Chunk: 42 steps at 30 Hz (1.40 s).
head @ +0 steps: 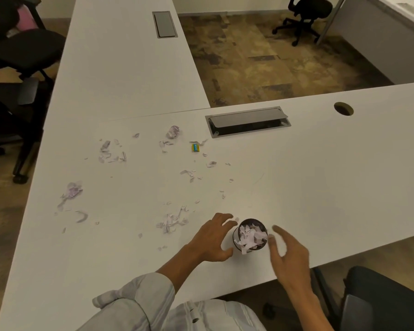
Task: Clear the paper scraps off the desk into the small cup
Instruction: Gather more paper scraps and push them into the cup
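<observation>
A small dark cup (pixel 250 235), heaped with white paper scraps, stands near the front edge of the white desk (pixel 320 175). My left hand (pixel 213 237) hovers just left of the cup, fingers spread, holding nothing. My right hand (pixel 288 252) is just right of the cup, slightly blurred, also with fingers apart and empty. Neither hand clearly touches the cup. Several loose paper scraps (pixel 172 220) lie left of the cup. Crumpled wads lie farther off, one at the left (pixel 73 188) and one at the back (pixel 173 131).
A small yellow-and-blue eraser-like block (pixel 195 147) lies among the far scraps. A grey cable tray (pixel 247 121) with its lid open and a round grommet hole (pixel 343 108) sit at the desk's back. Office chairs stand at the left (pixel 26 51) and the lower right (pixel 387 299).
</observation>
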{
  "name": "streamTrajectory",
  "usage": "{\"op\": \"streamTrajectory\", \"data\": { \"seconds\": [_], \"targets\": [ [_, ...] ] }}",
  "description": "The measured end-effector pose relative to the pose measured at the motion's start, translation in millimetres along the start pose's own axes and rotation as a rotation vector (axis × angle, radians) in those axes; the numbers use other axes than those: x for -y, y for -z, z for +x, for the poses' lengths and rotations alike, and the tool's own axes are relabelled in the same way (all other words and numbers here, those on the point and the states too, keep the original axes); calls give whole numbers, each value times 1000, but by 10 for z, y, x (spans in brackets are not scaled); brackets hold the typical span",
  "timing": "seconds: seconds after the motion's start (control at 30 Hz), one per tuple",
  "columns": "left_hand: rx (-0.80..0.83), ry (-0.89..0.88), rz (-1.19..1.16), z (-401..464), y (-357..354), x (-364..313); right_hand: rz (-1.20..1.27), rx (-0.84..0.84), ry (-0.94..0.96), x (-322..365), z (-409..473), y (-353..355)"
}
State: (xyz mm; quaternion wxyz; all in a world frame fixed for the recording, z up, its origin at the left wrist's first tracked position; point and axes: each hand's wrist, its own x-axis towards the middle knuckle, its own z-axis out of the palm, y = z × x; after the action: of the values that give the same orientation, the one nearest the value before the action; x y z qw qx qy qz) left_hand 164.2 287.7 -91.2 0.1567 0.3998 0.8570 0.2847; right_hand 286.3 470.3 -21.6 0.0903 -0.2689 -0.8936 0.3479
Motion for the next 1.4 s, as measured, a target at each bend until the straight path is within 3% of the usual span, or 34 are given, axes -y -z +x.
{"op": "streamTrajectory", "data": {
  "seconds": [0.13,0.23,0.3,0.43,0.53,0.6,0.77,0.87,0.97,1.07,1.23,1.4],
  "targets": [
    [41,165,-58,0,1,-114,168,-164,-278,-284,156,101],
    [85,284,-144,38,-33,-193,141,-97,-337,-619,306,-9],
    [85,342,-201,60,-55,-232,94,54,-279,-840,413,-154],
    [127,369,-224,76,-73,-344,-190,353,39,-1125,696,-457],
    [100,380,-250,92,-102,-435,-409,459,168,-1148,838,-660],
    [44,360,-256,110,-124,-467,-450,409,206,-1152,839,-770],
    [-47,279,-284,180,-146,-505,-291,293,180,-1129,743,-833],
    [-70,270,-286,245,-128,-531,-117,188,12,-1132,697,-755],
    [-62,294,-252,322,-97,-535,130,-23,-187,-1001,619,-515],
    [-27,309,-90,392,-58,-534,304,-114,-241,-729,497,-228],
    [103,321,165,483,-51,-539,262,-8,6,-343,339,-182],
    [133,312,134,487,-40,-517,-43,146,105,-302,397,-396]
  ]
}}
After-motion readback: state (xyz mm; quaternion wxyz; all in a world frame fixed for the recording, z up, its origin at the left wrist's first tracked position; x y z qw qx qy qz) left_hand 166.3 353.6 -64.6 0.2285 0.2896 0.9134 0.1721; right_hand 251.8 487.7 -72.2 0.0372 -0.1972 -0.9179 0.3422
